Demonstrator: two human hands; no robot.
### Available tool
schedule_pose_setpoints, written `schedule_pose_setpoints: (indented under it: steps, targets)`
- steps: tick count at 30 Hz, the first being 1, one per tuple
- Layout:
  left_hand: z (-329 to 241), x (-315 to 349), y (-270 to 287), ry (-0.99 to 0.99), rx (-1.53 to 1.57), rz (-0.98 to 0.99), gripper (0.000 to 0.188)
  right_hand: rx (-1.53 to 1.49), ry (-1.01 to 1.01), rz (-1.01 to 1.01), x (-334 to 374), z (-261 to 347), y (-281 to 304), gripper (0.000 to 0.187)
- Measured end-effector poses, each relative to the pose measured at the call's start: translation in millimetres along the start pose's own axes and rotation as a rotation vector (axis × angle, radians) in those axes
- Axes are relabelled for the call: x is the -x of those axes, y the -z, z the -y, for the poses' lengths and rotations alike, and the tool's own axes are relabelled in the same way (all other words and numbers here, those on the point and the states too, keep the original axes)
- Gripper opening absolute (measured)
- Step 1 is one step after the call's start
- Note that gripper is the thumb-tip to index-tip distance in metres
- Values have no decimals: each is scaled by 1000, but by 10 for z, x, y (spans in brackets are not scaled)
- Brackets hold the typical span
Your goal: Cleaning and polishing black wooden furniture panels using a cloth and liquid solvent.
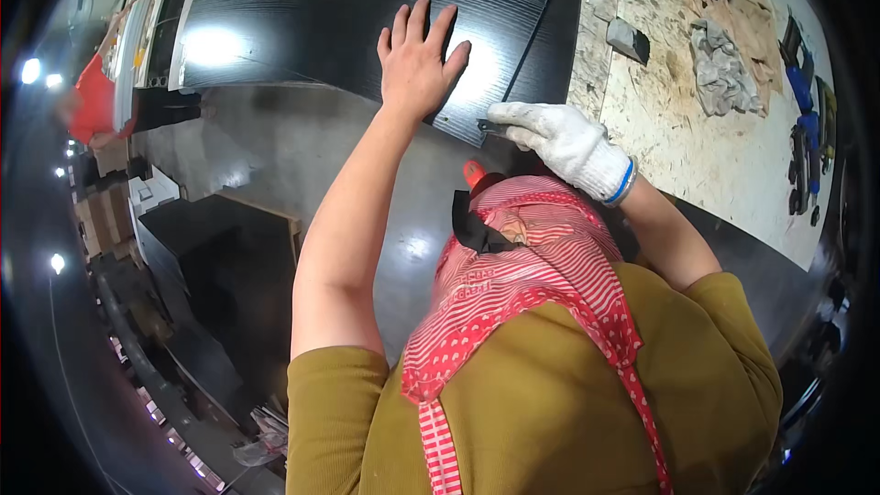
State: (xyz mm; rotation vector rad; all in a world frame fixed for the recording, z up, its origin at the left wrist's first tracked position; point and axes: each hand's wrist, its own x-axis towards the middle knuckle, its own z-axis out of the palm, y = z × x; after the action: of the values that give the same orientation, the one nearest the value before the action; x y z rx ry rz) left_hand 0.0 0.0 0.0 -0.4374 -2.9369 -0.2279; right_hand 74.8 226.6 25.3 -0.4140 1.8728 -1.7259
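Observation:
A glossy black wood-grain panel [312, 23] lies across the far side, on top of another black panel [556, 46] whose right part shows beyond it. My left hand [417, 73], bare, rests flat on the upper panel with its fingers spread. At that panel's near right corner is my right hand [564, 142], in a white knit glove with a blue cuff. Its fingers pinch a small black tool [490, 127], which meets the panel's edge. Most of the tool is hidden by the glove, so its exact kind does not show.
On the stained white workbench [678, 160] to the right lie a grey-and-black block [628, 40], a crumpled grey cloth [724, 69] and blue-handled tools [805, 119]. A person in red [92, 96] stands at the left. Black boards [220, 266] are stacked lower left.

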Motion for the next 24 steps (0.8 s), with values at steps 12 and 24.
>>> schedule_pose_setpoints:
  steps: [12,24]
  targets:
    - [8,38,16,-11,-4,4,58,-161,-1,-1,125,-3,229,32]
    - [-435,1601,661,43,462,231,22,-62,-185,-49,318,45,276,43]
